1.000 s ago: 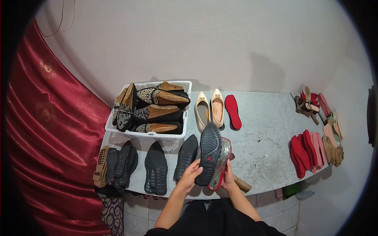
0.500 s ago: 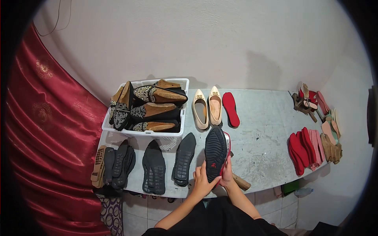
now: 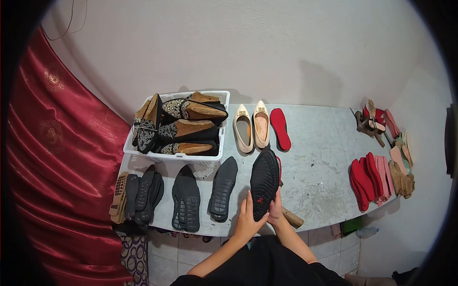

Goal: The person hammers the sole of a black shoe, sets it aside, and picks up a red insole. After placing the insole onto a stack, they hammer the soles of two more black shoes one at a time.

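Note:
Both hands grip a shoe (image 3: 265,177), its black ridged sole turned up toward me and its toe pointing away. A small red mark shows near the heel, and a strip of red shows past the sole's right edge. My left hand (image 3: 248,220) is closed on the heel's left side, thumb across the sole. On the other side, my right hand (image 3: 276,209) is closed around the heel end. The upper is mostly hidden beneath the sole. Beyond the toe stand two cream pointed flats (image 3: 252,127) and a red insole (image 3: 280,129).
A white basket (image 3: 186,159) holds several dark patterned shoes on wooden lasts. Black soles (image 3: 185,198) lie in piles along the table's (image 3: 319,143) left front. A wooden handle (image 3: 292,218) lies by my right wrist. Red insoles (image 3: 361,183) and tools (image 3: 369,123) sit at right.
The shoe has turned slightly in my hands, so its sole faces me more squarely and the silvery side seen before is hidden. Both hands keep hold of it.

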`<state>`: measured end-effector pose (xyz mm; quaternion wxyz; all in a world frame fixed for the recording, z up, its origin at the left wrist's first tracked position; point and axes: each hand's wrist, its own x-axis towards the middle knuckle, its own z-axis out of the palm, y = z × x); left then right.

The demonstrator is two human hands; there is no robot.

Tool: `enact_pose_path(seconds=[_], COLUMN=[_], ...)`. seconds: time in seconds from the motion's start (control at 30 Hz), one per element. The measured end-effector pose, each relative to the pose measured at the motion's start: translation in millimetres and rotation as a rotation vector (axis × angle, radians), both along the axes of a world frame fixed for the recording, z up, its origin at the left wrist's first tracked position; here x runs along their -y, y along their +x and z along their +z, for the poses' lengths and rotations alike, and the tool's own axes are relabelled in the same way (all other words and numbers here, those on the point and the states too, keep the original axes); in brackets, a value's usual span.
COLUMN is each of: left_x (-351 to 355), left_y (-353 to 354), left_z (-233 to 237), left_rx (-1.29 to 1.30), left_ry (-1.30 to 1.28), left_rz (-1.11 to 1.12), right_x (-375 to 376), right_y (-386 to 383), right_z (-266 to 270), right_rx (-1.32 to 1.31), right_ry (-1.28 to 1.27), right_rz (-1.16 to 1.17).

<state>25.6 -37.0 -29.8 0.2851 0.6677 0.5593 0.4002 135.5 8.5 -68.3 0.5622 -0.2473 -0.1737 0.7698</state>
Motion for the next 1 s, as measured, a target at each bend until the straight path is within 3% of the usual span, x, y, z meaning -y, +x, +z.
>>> enact_pose_path(seconds=[0.23, 0.43, 0.5, 0.6, 0.67, 0.7, 0.93, 1.0], left_x=[3.4, 7.7, 6.1, 1.4, 3.3, 2.6, -13.0, -18.7], left_y=[0.4, 0.7, -0.5, -2.3, -4.7, -8.0, -9.4, -11.1], left_z=[3.6, 0.6, -7.9, -23.2, -28.0, -20.4, -27.3, -33.5], left_rx=[-0.018, -0.024, -0.054, 0.083, 0.873, 1.014, 0.990, 0.965], left_ry=[-0.119, -0.175, -0.175, 0.045, -0.679, -0.775, -0.787, -0.621], left_rz=[-0.014, -0.083, -0.107, -0.113, -0.158, -0.251, -0.101, -0.168], right_x=[1.7, 8.5, 6.2, 0.5, -1.2, -2.2, -0.3, -1.9], right_y=[5.7, 6.1, 8.2, 15.8, 18.6, 17.6, 7.9, 10.0], right_z=[-13.3, -15.0, -12.7, -5.3, -5.0, -4.1, 13.0, 10.7], right_rx=[0.038, -0.118, 0.284, 0.240, 0.236, 0.259, 0.467, 0.451], right_ry=[-0.062, -0.019, -0.017, 0.042, 0.017, -0.031, -0.048, -0.058], right_rz=[0.042, 0.055, 0.055, 0.067, 0.087, 0.074, 0.085, 0.094])
